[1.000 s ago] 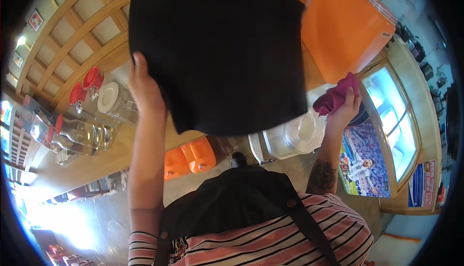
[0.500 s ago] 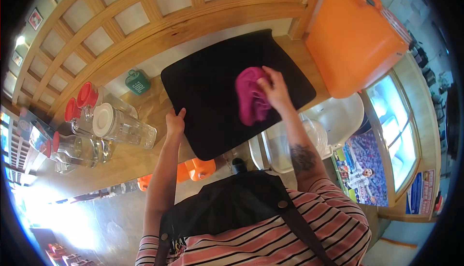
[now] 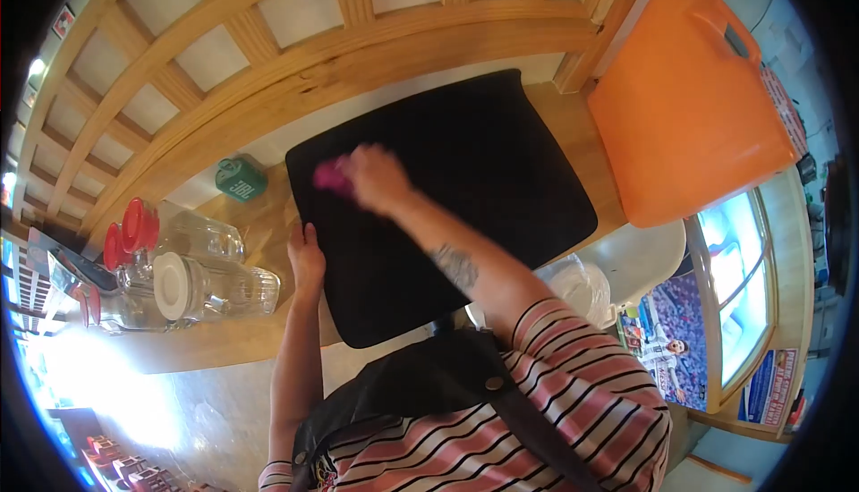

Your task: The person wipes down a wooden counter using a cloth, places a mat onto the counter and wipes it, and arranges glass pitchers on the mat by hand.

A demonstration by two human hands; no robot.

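Note:
A large black mat (image 3: 465, 188) with rounded corners lies on the wooden counter. My left hand (image 3: 307, 259) grips its left edge, thumb uppermost and the other fingers partly hidden. Over the mat's upper left part, my right hand (image 3: 380, 179) is closed around a bunched magenta cloth (image 3: 333, 177). The cloth seems pressed to the mat, though hand and cloth are blurred by motion. My right forearm crosses above the mat.
Clear jars and pitchers, one with a white lid (image 3: 173, 286), stand left of the mat. Behind them sits a green JBL speaker (image 3: 242, 178). An orange jerrycan (image 3: 684, 116) is at the right, near a white basin (image 3: 640, 255). A wooden lattice (image 3: 313, 76) runs along the back.
My right hand has swept the magenta cloth from the mat's right half to its upper left. The cloth is now more bunched under my fingers. My left hand stays at the left edge.

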